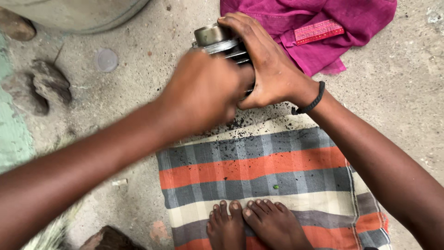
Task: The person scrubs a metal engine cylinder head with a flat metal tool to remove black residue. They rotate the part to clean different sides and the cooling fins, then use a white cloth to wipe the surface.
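Finned metal engine cylinder (221,40), at 12 o'clock on the concrete floor (138,83): right hand (266,65) fingers wrapped over it; left hand (203,90) blurred, grip indiscernible. Striped cloth (259,169) at 6 o'clock; magenta garment (323,28) at 1 o'clock.

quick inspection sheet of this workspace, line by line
surface: bare concrete floor, with a striped cloth spread on it, speckled with black grit near its top edge
job's things: a finned metal cylinder part, held just above the cloth's far edge
clutter: magenta cloth bunched on the floor; small round clear lid; stones at left
hands: right hand grips the cylinder from the side and top; left hand is on it too, blurred
cables: nothing seen
surroundings: the person's bare feet on the striped cloth; a black wrist band on the right wrist; curved edge of a large grey container at top left
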